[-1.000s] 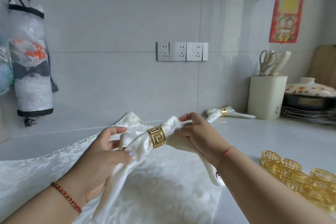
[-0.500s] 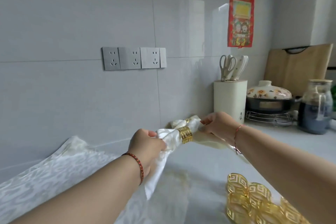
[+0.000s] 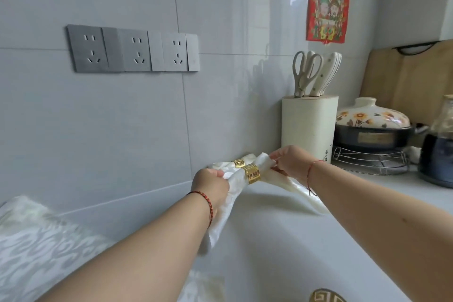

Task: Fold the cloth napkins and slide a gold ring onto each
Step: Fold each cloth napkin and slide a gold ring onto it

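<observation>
Centre of frame: your left hand (image 3: 212, 185) grips one end of the white folded cloth napkin (image 3: 235, 179) and your right hand (image 3: 289, 162) pinches the other, fingers curled on the cloth, holding it just above the pale grey desk (image 3: 282, 240). A gold fretwork ring (image 3: 252, 173) already sits at its middle. Directly behind it, against the wall, lies a second ringed napkin (image 3: 226, 165), so two appear finished. Left to do: the patterned white cloth (image 3: 36, 247) spread at lower left and a spare gold ring (image 3: 327, 296) at the bottom edge. Open desk lies below your hands; the cream knife block (image 3: 307, 127) and wire rack (image 3: 370, 159) close off the right.
</observation>
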